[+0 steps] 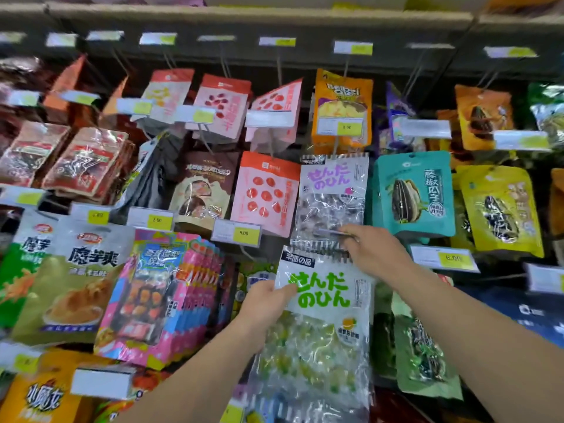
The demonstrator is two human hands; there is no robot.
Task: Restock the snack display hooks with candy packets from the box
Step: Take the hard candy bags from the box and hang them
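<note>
My left hand (265, 300) fingers grip the left edge of a clear plastic candy packet with green lettering (320, 303). My right hand (374, 250) pinches its striped top edge, just under a clear candy packet with purple lettering (332, 193) hanging on its hook. Green packet's long axis upright; hook lies above, right hand nearer. Both packets read "せんだのひん". Yellow price tag (243, 232) nearby: "5.00". Box not seen.

Green Japanese letters "せんだのひん" stand on the clear candy packet (320, 303); the same words in purple mark the packet hanging above (332, 193). Yellow price tags (243, 233) read "5.00"; the teal seed bag (415, 193) seems to say "藤椒瓜子".
</note>
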